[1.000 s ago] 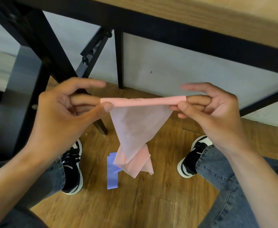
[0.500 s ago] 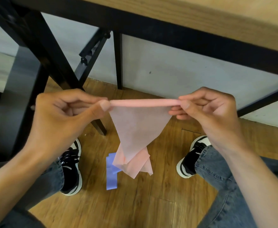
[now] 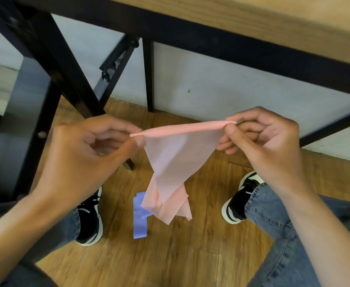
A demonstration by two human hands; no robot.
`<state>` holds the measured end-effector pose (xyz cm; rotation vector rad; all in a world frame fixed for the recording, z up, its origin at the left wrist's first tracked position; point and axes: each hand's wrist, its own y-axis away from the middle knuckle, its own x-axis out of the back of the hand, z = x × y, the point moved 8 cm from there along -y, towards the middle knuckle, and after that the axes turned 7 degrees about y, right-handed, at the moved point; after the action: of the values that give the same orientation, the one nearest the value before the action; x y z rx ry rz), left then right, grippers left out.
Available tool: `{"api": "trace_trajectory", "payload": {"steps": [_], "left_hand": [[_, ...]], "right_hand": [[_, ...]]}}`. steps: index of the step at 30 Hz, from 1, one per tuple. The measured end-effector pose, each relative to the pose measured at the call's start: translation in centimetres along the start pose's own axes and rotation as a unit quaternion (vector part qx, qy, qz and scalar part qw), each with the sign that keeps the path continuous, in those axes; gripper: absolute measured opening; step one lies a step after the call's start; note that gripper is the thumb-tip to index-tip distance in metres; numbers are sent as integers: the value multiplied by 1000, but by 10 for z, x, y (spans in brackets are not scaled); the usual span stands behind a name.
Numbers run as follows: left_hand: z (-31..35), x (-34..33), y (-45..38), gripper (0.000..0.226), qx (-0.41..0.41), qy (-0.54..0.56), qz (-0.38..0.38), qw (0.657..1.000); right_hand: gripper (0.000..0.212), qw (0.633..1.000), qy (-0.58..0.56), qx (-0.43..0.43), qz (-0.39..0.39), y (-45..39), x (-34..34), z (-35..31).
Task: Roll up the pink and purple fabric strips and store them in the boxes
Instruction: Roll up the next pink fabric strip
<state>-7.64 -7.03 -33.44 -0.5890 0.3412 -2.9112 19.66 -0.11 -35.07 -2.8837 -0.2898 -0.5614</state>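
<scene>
Right now we pinch one pink strip (image 3: 180,154) by its thin rolled top edge, left hand (image 3: 91,154) and right hand (image 3: 267,146) at either end, its loose tail hanging. One purple strip (image 3: 139,218) lies on the floor (image 3: 180,255).

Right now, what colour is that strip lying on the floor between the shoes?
Purple; the purple strip shows in the head view, partly behind the hanging pink strip.

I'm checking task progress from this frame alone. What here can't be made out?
- Boxes: none in the head view.
- Purple strip: its right part is hidden behind the hanging pink strip.
- Tightness of the roll's ends: covered by the left hand and right hand.
</scene>
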Motion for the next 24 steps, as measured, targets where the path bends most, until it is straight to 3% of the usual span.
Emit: {"api": "trace_trajectory", "payload": {"steps": [5,10,14,19,24], "left_hand": [[-9,1,-2,19,49,139,13,989],[-14,-2,-5,37,69,112,-7,991],[0,-6,-3,28,-20,-25,-46,998],[11,-8,-4,18,-108,-134,-28,985],[9,-13,-2,18,-108,-104,-42,988]], "right_hand": [[12,996,-90,-17,-6,-2,0,-3],[35,999,-26,-21,3,-2,3,3],[21,996,78,36,39,2,5,-2],[11,988,139,68,23,2,3,-4],[9,1000,-12,11,2,1,1,-4]]}}
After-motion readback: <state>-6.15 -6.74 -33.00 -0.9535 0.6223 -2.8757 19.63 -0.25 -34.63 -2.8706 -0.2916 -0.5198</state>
